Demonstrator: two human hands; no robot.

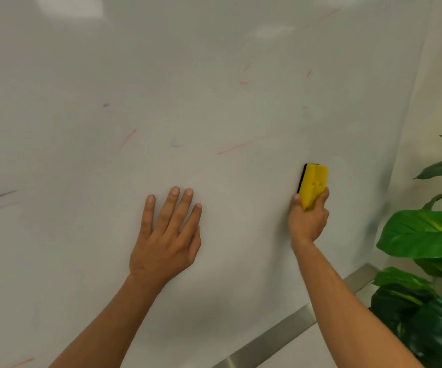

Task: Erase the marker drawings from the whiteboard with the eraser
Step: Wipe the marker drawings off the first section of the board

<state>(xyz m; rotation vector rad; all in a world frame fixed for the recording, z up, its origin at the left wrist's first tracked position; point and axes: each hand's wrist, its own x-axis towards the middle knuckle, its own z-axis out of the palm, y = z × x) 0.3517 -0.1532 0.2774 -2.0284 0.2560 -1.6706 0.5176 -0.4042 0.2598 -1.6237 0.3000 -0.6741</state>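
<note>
Yellow eraser [314, 181] upright in right hand [308, 220], long axis vertical.

both forearms are bare to the frame's edge, and neither hand [165, 235] wears rings or gloves.

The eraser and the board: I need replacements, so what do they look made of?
Eraser: yellow foam-like body, matte, with a dark, probably felt, pad. Whiteboard: smooth glossy white surface, reflecting ceiling lights; the core material is not visible.
</note>
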